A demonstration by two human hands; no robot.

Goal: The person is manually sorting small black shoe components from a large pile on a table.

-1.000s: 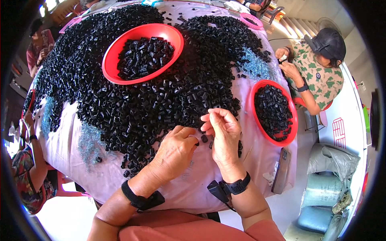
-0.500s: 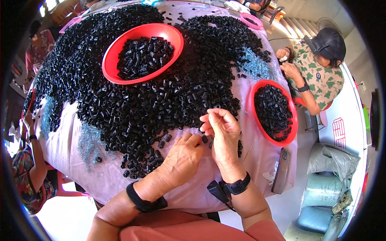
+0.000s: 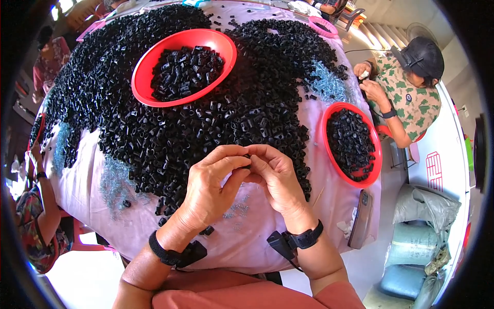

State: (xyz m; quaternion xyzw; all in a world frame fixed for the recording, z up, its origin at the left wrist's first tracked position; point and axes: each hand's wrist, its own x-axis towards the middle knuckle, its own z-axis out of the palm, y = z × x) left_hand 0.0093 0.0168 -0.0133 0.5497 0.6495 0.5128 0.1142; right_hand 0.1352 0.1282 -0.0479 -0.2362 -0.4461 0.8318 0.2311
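In front of the heap, my left hand (image 3: pixel 206 185) and my right hand (image 3: pixel 278 185) meet fingertip to fingertip. Between them they pinch a small black plastic piece (image 3: pixel 247 158), mostly covered by the fingers. Whether my right fingers also grip something smaller cannot be made out. Beyond my hands spreads a large heap of black tube-like plastic pieces (image 3: pixel 170 136). A few small clear-bluish springs (image 3: pixel 236 207) lie on the pale pink cloth between my wrists. Black bands sit on both wrists.
A red basin (image 3: pixel 141 85) of black pieces rests on the heap; another red basin (image 3: pixel 326 139) stands at right. Springs lie in piles at left (image 3: pixel 117 183) and right (image 3: pixel 329 85). A phone (image 3: pixel 360 219) lies near the edge. A person in a cap (image 3: pixel 411 98) works at right.
My left hand has risen from the cloth and come to my right hand, which has turned inward and lowered a little. A black piece now shows between the fingertips.
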